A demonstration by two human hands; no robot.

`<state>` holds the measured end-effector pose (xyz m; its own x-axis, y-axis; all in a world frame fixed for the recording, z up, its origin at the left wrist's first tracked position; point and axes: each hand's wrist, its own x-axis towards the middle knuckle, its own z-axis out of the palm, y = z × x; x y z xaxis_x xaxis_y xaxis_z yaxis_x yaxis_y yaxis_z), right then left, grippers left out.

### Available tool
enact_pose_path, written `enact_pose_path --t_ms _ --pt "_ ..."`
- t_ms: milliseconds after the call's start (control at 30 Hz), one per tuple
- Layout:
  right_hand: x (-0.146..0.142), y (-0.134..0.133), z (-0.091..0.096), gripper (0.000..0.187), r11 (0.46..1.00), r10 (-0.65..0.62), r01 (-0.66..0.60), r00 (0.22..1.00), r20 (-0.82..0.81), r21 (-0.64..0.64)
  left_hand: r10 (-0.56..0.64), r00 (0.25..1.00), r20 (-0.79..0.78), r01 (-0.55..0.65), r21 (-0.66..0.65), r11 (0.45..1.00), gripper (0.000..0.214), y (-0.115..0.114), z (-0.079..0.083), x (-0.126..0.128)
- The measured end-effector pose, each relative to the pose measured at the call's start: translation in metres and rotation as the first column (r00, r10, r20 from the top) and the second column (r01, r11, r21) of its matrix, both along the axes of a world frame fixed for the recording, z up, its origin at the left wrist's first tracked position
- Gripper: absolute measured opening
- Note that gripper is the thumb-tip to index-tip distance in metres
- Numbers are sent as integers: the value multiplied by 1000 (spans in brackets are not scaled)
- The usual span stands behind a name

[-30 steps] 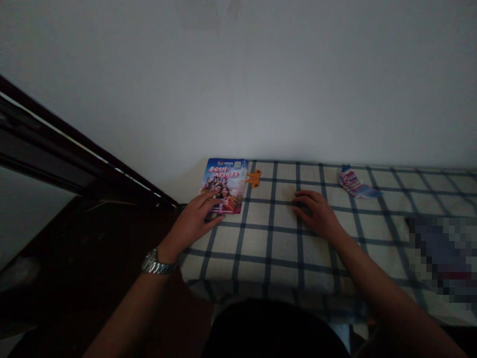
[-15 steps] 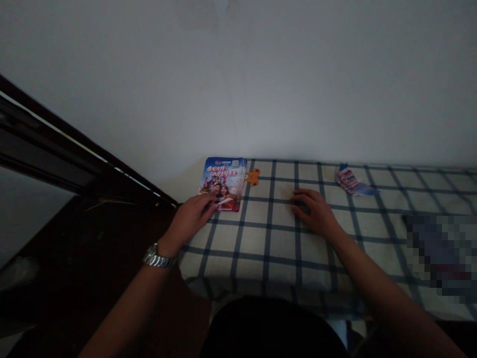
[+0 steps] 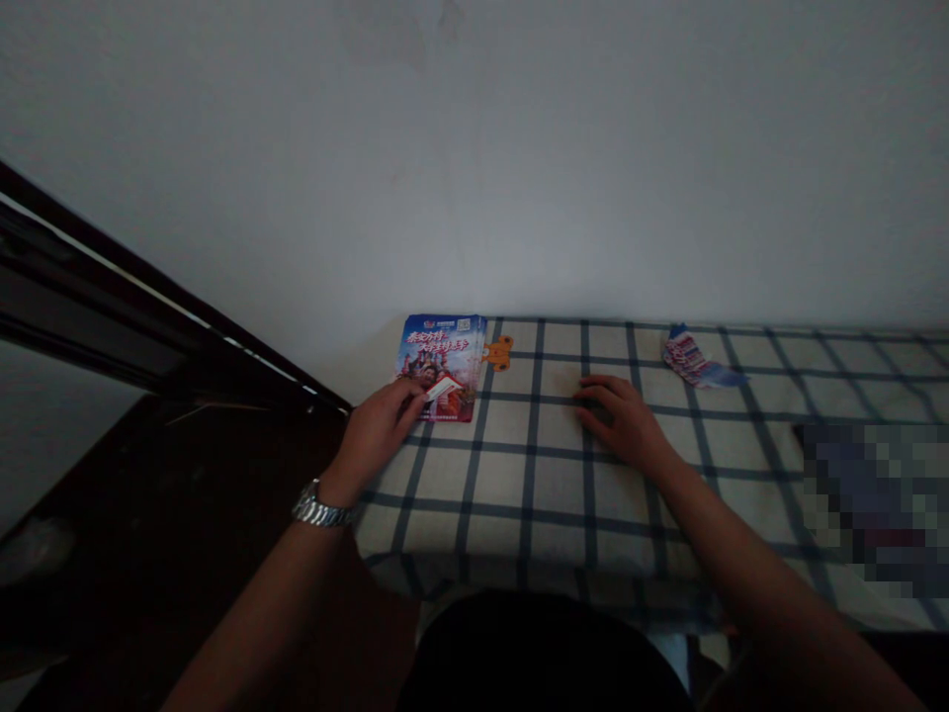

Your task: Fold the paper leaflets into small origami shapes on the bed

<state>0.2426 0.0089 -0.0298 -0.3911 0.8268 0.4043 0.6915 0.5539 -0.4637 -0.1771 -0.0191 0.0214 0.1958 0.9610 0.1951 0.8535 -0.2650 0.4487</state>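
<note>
Leaflet stack lies flat, left of centre in the frame, just up and right of the left hand; long axis runs up the frame, slight lean. Left hand is clearly nearer, at the stack's lower-left corner, thumb and forefinger pinching a white strip over the lower part of the top sheet; light is poor, so it may be a turned-up corner or a separate slip. Right hand is right of centre, fingers loosely spread and half curled, nothing in them, low over or on the checked cloth, well apart from the stack. Orange tag sits against or just beside the stack's right edge, between it and the right hand. Crumpled paper is farther right; blurred-out item at right edge. Wall backs the stack's top edge; nothing stands between left hand and stack.
</note>
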Motion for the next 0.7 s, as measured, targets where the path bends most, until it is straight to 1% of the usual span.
enact_pose_path --t_ms 67,167,300,433,500,633,700 --pt "0 0 1 22 1000 3 -3 1000 -4 -9 15 999 37 -16 24 1000 33 0 2 5" --pt "0 -1 3 22 1000 -1 0 999 -33 -23 -12 999 44 9 70 997 32 0 7 17" --pt "-2 -2 7 23 999 -21 16 994 -106 -47 -149 989 25 146 99 984 27 -1 12 45" --pt "-1 -4 12 22 998 -47 39 982 -181 -44 -312 950 3 308 147 940 21 -1 13 80" --pt "-1 -4 15 21 998 -57 52 976 -210 -31 -387 922 -27 387 115 915 19 -1 11 98" --pt "2 -4 17 22 996 -80 85 970 -229 11 -495 869 -14 494 109 863 18 0 4 132" --pt "4 -4 18 22 996 -75 83 974 -214 28 -534 845 -19 533 96 841 18 2 1 146"
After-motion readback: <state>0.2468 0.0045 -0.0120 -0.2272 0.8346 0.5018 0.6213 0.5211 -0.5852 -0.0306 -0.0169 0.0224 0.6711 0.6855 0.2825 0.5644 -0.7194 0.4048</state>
